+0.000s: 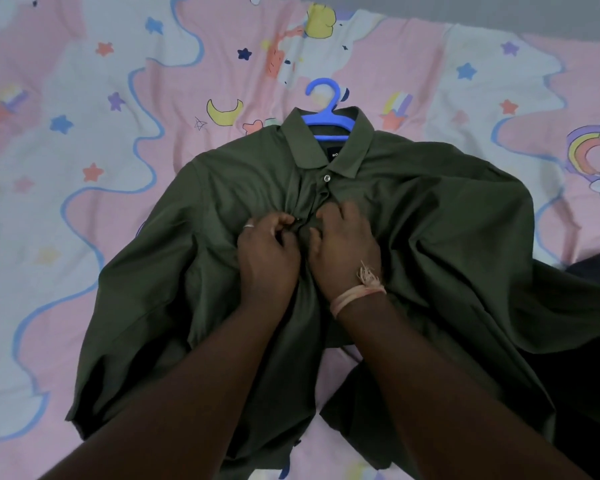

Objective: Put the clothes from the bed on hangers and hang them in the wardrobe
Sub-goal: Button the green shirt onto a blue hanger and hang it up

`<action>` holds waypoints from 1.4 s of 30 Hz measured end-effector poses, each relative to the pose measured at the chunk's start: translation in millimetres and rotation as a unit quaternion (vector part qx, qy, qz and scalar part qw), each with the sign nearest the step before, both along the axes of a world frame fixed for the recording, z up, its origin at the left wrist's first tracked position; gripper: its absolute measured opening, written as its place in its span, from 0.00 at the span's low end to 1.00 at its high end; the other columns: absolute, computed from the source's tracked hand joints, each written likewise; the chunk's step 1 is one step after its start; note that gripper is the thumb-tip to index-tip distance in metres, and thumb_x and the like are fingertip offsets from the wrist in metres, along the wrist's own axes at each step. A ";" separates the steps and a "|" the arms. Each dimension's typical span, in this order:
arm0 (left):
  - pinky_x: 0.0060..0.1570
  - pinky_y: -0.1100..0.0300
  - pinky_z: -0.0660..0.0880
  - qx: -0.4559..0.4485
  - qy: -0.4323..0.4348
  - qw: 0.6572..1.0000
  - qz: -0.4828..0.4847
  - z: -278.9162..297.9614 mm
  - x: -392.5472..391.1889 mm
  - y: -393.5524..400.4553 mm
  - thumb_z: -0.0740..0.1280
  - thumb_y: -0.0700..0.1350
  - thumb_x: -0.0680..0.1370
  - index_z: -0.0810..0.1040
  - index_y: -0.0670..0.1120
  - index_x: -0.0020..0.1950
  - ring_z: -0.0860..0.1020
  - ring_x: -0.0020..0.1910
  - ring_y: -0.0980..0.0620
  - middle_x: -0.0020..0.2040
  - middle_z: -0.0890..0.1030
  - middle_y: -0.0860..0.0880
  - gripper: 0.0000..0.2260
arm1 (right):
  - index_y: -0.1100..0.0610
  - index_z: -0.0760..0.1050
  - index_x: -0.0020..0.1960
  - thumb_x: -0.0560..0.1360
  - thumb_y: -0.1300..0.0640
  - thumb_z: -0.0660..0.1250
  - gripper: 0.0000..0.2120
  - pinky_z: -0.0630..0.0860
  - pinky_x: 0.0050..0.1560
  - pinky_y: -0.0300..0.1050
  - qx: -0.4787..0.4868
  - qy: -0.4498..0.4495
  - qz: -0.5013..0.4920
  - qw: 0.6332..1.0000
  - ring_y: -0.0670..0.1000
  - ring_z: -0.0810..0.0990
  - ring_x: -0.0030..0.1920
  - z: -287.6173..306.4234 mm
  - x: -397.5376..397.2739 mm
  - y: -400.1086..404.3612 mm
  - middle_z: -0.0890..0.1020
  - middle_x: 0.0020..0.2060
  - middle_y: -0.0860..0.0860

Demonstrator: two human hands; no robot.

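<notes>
A dark green collared shirt (447, 237) lies spread front-up on the bed, with a blue plastic hanger (328, 114) inside it; the hook and shoulders of the hanger stick out past the collar. The top button under the collar is fastened. My left hand (267, 252), with a ring on one finger, pinches the left edge of the shirt's front opening at chest height. My right hand (343, 247), with a pale thread band on the wrist, grips the right edge of the opening just beside it. Both forearms cover the shirt's lower middle.
The bed sheet (84, 168) is pink and white with stars, moons and rainbows. A dark garment (596, 271) lies at the right edge, partly under the shirt. A grey strip of wall or floor (499, 8) runs along the bed's far edge.
</notes>
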State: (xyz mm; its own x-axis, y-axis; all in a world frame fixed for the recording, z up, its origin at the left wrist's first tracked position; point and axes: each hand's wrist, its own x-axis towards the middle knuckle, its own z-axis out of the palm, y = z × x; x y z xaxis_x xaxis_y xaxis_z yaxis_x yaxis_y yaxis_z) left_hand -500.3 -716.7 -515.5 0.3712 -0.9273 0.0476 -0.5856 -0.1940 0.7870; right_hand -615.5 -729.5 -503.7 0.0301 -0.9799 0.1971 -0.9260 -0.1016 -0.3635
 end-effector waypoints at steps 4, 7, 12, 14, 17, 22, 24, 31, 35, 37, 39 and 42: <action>0.49 0.65 0.67 0.009 -0.018 1.000 -0.005 -6.2 -3.5 -9.5 0.66 0.39 0.79 0.84 0.44 0.51 0.80 0.48 0.48 0.48 0.84 0.43 0.07 | 0.58 0.76 0.49 0.74 0.47 0.69 0.14 0.74 0.38 0.51 0.038 0.025 -0.047 0.998 0.62 0.80 0.47 0.8 8.8 -8.3 0.79 0.47 0.58; 0.48 0.66 0.68 0.030 -0.010 0.999 -0.016 -9.2 -3.6 -12.0 0.67 0.42 0.79 0.84 0.47 0.51 0.80 0.46 0.49 0.47 0.84 0.44 0.06 | 0.57 0.75 0.53 0.77 0.47 0.63 0.14 0.74 0.42 0.50 0.065 0.062 -0.065 0.994 0.60 0.81 0.51 4.8 11.5 -11.1 0.80 0.52 0.56; 0.47 0.55 0.76 0.100 0.005 0.995 -0.014 3.3 -4.9 -22.8 0.71 0.45 0.76 0.83 0.52 0.48 0.82 0.47 0.46 0.44 0.84 0.48 0.03 | 0.57 0.75 0.56 0.77 0.49 0.61 0.14 0.75 0.45 0.48 0.109 0.080 -0.062 0.989 0.59 0.82 0.54 14.0 11.4 -22.0 0.82 0.54 0.56; 0.47 0.57 0.75 0.163 -0.015 0.986 0.006 10.7 -5.4 -28.9 0.71 0.51 0.75 0.82 0.56 0.48 0.82 0.49 0.49 0.47 0.85 0.52 0.03 | 0.57 0.77 0.56 0.78 0.49 0.62 0.14 0.76 0.47 0.48 0.140 0.087 -0.039 0.985 0.60 0.83 0.54 19.0 9.8 -29.2 0.83 0.54 0.56; 0.49 0.57 0.79 0.205 0.021 0.978 0.020 12.4 -1.2 -34.8 0.72 0.54 0.73 0.82 0.57 0.43 0.83 0.46 0.52 0.43 0.85 0.56 0.03 | 0.60 0.80 0.47 0.75 0.52 0.66 0.11 0.75 0.46 0.46 0.190 -0.015 -0.056 0.980 0.60 0.83 0.50 22.0 -0.8 -41.3 0.84 0.48 0.59; 0.47 0.47 0.82 0.147 0.200 0.968 0.028 2.0 1.6 -16.2 0.72 0.51 0.75 0.83 0.55 0.41 0.80 0.33 0.55 0.35 0.84 0.55 0.04 | 0.56 0.76 0.38 0.74 0.57 0.71 0.08 0.71 0.38 0.42 0.116 -0.306 -0.069 0.942 0.46 0.74 0.31 12.9 -9.0 -19.2 0.77 0.29 0.48; 0.50 0.47 0.82 0.131 0.225 0.965 0.030 0.0 0.5 -11.8 0.70 0.51 0.75 0.83 0.54 0.42 0.82 0.38 0.55 0.39 0.86 0.54 0.04 | 0.57 0.77 0.41 0.74 0.58 0.72 0.06 0.73 0.39 0.45 0.058 -0.274 -0.039 0.959 0.51 0.77 0.35 3.7 1.3 0.7 0.79 0.32 0.50; 0.53 0.49 0.81 0.113 0.181 0.977 0.019 -9.6 -1.2 -5.6 0.66 0.56 0.75 0.84 0.54 0.50 0.84 0.47 0.55 0.46 0.86 0.56 0.11 | 0.58 0.78 0.42 0.74 0.57 0.71 0.04 0.74 0.38 0.50 -0.023 -0.222 -0.067 0.973 0.55 0.79 0.37 -25.8 17.6 12.9 0.80 0.35 0.53; 0.55 0.53 0.79 0.109 0.097 0.989 0.004 -12.8 -3.3 -6.4 0.66 0.54 0.79 0.82 0.54 0.51 0.82 0.50 0.55 0.50 0.84 0.55 0.08 | 0.56 0.79 0.44 0.74 0.53 0.69 0.06 0.79 0.41 0.54 0.014 -0.264 -0.085 0.961 0.53 0.81 0.38 -29.8 14.8 10.1 0.82 0.36 0.51; 0.53 0.54 0.77 0.112 0.062 0.992 0.014 -12.3 -5.5 -7.3 0.66 0.53 0.80 0.82 0.55 0.51 0.81 0.51 0.54 0.50 0.83 0.54 0.06 | 0.55 0.79 0.44 0.74 0.51 0.68 0.07 0.79 0.41 0.54 0.034 -0.286 -0.097 0.953 0.52 0.82 0.38 -30.7 15.0 7.7 0.83 0.36 0.50; 0.50 0.55 0.76 0.111 0.041 0.993 0.020 -12.2 -7.1 -6.0 0.67 0.54 0.79 0.82 0.55 0.51 0.80 0.49 0.54 0.50 0.82 0.55 0.06 | 0.54 0.80 0.44 0.73 0.49 0.67 0.09 0.80 0.41 0.54 0.052 -0.306 -0.116 0.944 0.51 0.82 0.37 -31.2 16.2 6.1 0.83 0.35 0.49; 0.48 0.57 0.75 0.114 0.024 0.993 0.025 -14.0 -9.2 -6.8 0.67 0.55 0.79 0.83 0.55 0.51 0.79 0.48 0.56 0.50 0.81 0.55 0.07 | 0.53 0.81 0.45 0.73 0.50 0.67 0.08 0.80 0.41 0.53 0.057 -0.313 -0.128 0.939 0.49 0.82 0.37 -31.9 16.6 5.4 0.84 0.36 0.49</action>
